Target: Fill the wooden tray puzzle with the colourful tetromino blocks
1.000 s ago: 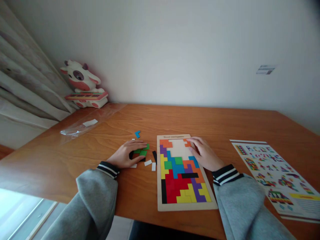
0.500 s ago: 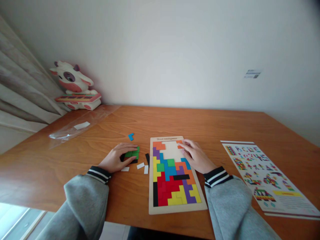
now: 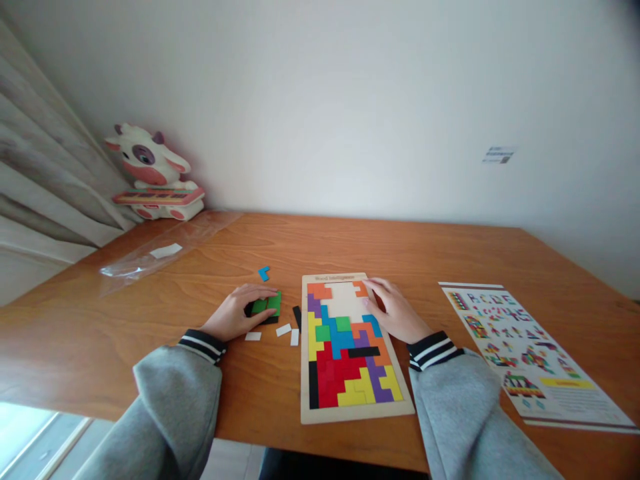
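One puzzle board (image 3: pixel 306 413) is lying near the front edge of the table (image 3: pixel 450 253), the landmark here. Two hands are showing. The left hand (image 3: pixel 235 315) is lying flat just left of the board, fingers spread loosely and pressing down on one green piece (image 3: pixel 267 305), not pinching it. A black piece (image 3: pixel 270 321) is peeking out under the green one. The right hand (image 3: pixel 395 311) is resting on the board's upper right part, fingers together and flat, fingertips touching an orange piece (image 3: pixel 361 289); whether it is gripping anything, I cannot tell.

Loose pieces left of the board: one blue piece (image 3: pixel 263 273) further back, one black bar (image 3: pixel 297 315) just beside the board's edge, three white pieces (image 3: pixel 283 330) nearer the front.

One printed sheet (image 3: pixel 525 353) is lying well right of the board. One cow toy (image 3: pixel 150 173) is sitting far back left of the board, and one clear plastic bag (image 3: pixel 150 257) in front of the toy.

Versus half a second ago: both hands are staying about where they were; the view is shifting slightly.

The board is holding fitted pieces in orange, purple, blue, green, yellow, red and black, filling its lower part; a bare patch is remaining at the top middle, between the two orange pieces.
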